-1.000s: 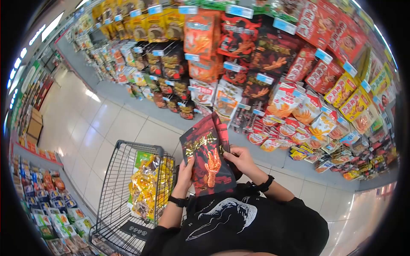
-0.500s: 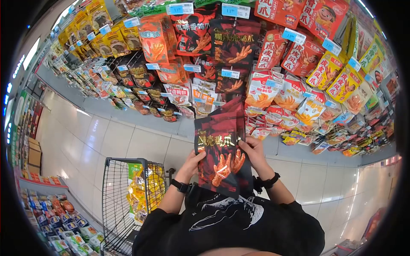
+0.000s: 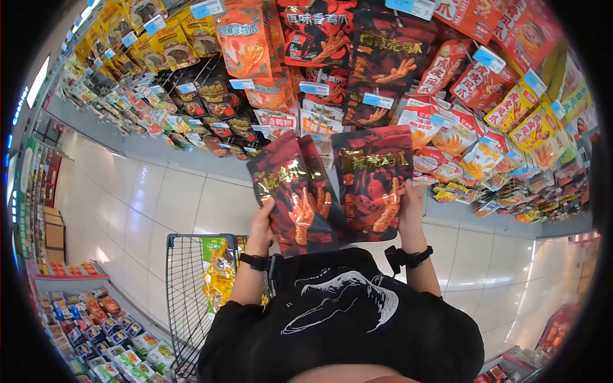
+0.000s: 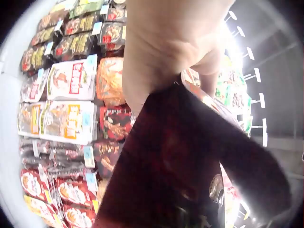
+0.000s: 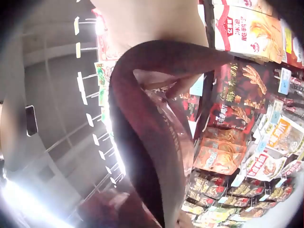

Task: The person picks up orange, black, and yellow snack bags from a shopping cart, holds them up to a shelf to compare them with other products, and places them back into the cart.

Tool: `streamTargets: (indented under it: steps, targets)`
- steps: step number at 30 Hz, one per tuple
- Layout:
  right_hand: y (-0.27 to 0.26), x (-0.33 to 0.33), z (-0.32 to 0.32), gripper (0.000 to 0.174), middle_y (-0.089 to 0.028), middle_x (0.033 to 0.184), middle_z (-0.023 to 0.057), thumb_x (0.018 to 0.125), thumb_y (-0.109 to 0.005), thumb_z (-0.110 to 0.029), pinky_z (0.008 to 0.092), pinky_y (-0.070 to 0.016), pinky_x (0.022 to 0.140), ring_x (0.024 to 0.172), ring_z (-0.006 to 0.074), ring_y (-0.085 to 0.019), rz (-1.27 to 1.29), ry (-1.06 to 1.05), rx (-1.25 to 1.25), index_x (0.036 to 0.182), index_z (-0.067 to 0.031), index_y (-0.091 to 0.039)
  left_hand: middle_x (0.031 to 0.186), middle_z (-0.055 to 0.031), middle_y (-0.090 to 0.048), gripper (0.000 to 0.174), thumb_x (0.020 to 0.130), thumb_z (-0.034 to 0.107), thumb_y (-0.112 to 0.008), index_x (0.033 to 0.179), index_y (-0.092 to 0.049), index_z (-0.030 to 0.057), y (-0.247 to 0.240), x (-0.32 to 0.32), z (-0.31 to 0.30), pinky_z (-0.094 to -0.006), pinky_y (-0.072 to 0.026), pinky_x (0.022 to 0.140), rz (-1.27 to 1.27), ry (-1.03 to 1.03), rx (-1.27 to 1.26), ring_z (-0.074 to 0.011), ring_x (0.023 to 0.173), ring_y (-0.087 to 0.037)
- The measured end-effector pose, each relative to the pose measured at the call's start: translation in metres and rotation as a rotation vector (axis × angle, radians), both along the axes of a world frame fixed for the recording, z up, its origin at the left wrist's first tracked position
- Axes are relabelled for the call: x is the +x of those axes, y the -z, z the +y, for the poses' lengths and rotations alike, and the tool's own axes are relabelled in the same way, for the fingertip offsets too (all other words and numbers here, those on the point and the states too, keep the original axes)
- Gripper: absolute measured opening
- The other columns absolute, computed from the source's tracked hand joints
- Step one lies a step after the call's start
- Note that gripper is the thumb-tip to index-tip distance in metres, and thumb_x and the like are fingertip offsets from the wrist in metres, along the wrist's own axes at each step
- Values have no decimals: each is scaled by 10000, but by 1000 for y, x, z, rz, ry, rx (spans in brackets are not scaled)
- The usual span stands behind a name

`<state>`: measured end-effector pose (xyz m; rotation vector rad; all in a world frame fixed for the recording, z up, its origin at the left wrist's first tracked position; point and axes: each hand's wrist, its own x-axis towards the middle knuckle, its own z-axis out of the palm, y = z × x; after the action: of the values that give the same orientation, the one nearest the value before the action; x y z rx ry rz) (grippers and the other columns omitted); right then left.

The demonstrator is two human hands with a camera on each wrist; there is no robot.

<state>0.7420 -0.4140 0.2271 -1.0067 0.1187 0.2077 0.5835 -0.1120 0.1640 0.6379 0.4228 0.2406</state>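
From my head cam: L hand (image 3: 262,226) is closed on the side edge of the left pouch (image 3: 295,195), thumb on the front, other fingers mostly hidden behind. R hand (image 3: 410,207) pinches the right pouch (image 3: 375,182) by its outer edge the same way, thumb up front. Both pouches are dark red & black w/ gold lettering and an orange chicken-foot pic, held up in front of the chest; left one tilts, right one's approx. upright. A rear pouch (image 3: 319,175) w/ the same look pokes out behind the left one, between the two; can't tell which fingers, if any, have it. L wrist cam: dark pouch hangs from the hand, fingertips hidden. R wrist cam: pouch is bowed into a curve, most of the grip's blocked. Wrist straps (image 3: 257,262) on both arms, black T-shirt (image 3: 408,325) w/ white line art below. Cart (image 3: 169,262) stands on the tile floor (image 3: 150,204) at the L side, w/ yellow packs (image 3: 220,277) & some green in it. Past the hands, the display rack (image 3: 440,214) is hung w/ snack bags: yellow bags (image 3: 172,48) upper L, orange bags (image 3: 246,51) nearer the middle, dark bags (image 3: 388,54) just R of center, red bags (image 3: 482,83) farther R, blue-white price tags (image 3: 378,100) among 'em.
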Motion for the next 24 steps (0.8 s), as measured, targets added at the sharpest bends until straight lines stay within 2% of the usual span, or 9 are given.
streamTargets:
  steps: [5, 9, 12, 13, 14, 18, 20, 22, 24]
  targets:
    - [-2, 22, 7, 338, -612, 731, 43, 903, -583, -224, 298, -473, 754, 867, 156, -608, -88, 73, 23, 624, -34, -571, 906, -32, -652, 173, 872, 143, -623, 987, -615, 14, -7, 2, 59, -264, -523, 682, 209, -51, 398, -128, 773, -630]
    - [-12, 23, 27, 342, -595, 835, 34, 919, -554, -241, 328, -492, 773, 898, 159, -589, -18, 72, 6, 628, -65, -518, 751, 19, -631, 177, 865, 191, -654, 838, -656, 16, -9, 25, 61, -214, -430, 574, 402, -22, 769, -53, 643, -544]
    - [20, 24, 59, 335, -540, 827, 22, 921, -546, -213, 283, -512, 629, 815, 140, -555, -115, 11, -38, 626, -59, -511, 714, 35, -619, 207, 871, 203, -649, 797, -653, 10, 16, 53, 45, -218, -394, 539, 274, -41, 701, -37, 611, -507]
    - [-2, 8, 83, 324, -558, 821, 28, 907, -571, -183, 266, -468, 710, 788, 132, -552, -56, -88, -5, 614, -53, -521, 714, 35, -619, 207, 871, 203, -649, 797, -653, 10, 17, 59, 39, -218, -394, 539, 278, -31, 690, -37, 611, -507]
    - [44, 16, 85, 296, -582, 788, 31, 892, -597, -161, 243, -423, 770, 755, 112, -547, -78, -114, -111, 623, -47, -551, 700, 39, -610, 202, 878, 194, -637, 785, -648, 15, 16, 65, 33, -218, -394, 539, 257, 2, 658, -35, 608, -502]
    - [72, -1, 102, 279, -601, 724, 10, 897, -590, -134, 232, -421, 738, 722, 65, -531, -51, -194, -284, 632, -46, -580, 640, 53, -556, 207, 906, 153, -575, 749, -617, 26, 60, 79, 25, -220, -352, 486, 212, 38, 644, -28, 554, -457]
    - [89, -2, 96, 108, -597, 753, 17, 867, -618, -72, 243, -440, 710, 729, 76, -543, -20, -258, -285, 771, -34, -585, 609, 54, -536, 197, 905, 123, -555, 744, -608, 23, 49, 81, 21, -219, -324, 453, 240, 55, 602, -26, 524, -434]
    - [89, -4, 95, 89, -593, 779, 24, 843, -634, -35, 251, -456, 717, 745, 91, -558, 19, -263, -272, 884, -28, -555, 609, 48, -545, 183, 895, 110, -561, 748, -613, 15, 84, 83, 22, -225, -346, 464, 231, 64, 591, -29, 535, -449]
    - [90, -4, 91, 447, -585, 871, 44, 776, -673, 40, 289, -490, 777, 818, 149, -598, 176, -315, -258, 1141, -20, -422, 609, 41, -554, 169, 885, 98, -566, 752, -619, 7, 105, 83, 21, -232, -369, 474, 224, 72, 573, -33, 546, -465]
